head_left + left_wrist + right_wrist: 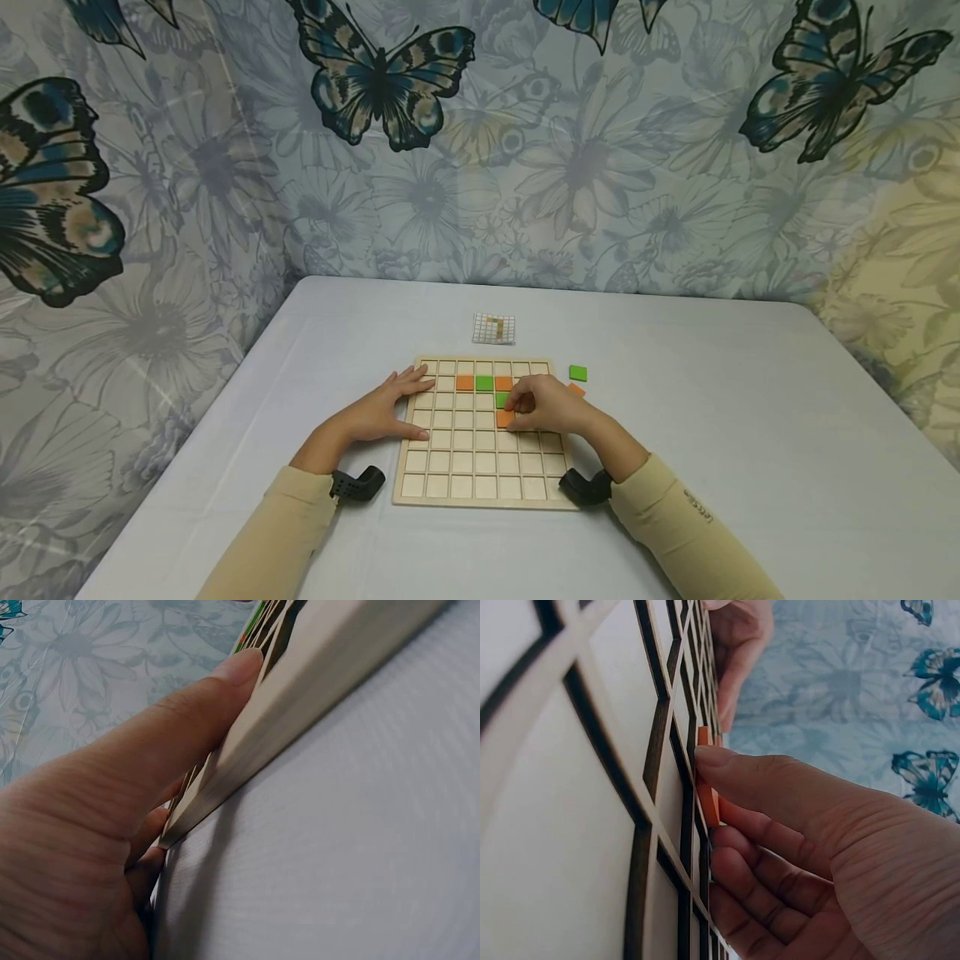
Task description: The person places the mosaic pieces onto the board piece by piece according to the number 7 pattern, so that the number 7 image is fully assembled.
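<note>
A wooden grid board (457,462) lies on the white table. My left hand (382,408) rests at its left side, fingers spread, the thumb (195,705) lying over the raised edge in the left wrist view. With curled fingers, my right hand (551,404) pinches an orange square tile (708,796) at a cell right of the board's middle. Directly above that cell is a green tile (502,400). A row further up holds an orange tile (465,382), a green tile (484,382) and another orange tile (503,382). Part of the board's right side is hidden under my right hand.
Right of the board lie a loose green tile (577,372) and an orange tile (576,389), the latter partly covered by my right hand. A small card with a printed coloured grid (493,328) lies behind the board. Patterned cloth (525,208) hangs beyond the table.
</note>
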{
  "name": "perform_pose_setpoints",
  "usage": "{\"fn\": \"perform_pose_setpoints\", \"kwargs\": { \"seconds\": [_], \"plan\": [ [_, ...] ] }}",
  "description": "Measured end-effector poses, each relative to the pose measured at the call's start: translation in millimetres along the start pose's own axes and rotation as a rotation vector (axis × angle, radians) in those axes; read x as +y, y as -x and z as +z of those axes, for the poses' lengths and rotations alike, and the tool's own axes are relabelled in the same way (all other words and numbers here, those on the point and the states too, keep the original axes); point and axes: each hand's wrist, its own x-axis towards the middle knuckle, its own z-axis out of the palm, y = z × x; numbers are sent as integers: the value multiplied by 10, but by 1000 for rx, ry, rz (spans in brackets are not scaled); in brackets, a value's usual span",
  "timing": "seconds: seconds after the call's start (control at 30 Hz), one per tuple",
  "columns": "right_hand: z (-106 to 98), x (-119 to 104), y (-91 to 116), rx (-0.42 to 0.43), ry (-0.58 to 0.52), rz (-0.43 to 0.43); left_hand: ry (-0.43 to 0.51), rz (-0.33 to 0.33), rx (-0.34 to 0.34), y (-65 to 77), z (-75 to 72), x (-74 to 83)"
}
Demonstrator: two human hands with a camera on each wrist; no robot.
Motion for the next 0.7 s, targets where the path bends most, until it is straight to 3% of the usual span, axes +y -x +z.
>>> {"fn": "perform_pose_setpoints", "kwargs": {
  "seconds": [0.37,0.7],
  "plan": [
    [-34,16,2,5,-8,15,-1,-3,-2,2,-6,16],
    [-234,116,40,51,-47,66,-6,-16,-1,-4,-4,4]
  ]
}}
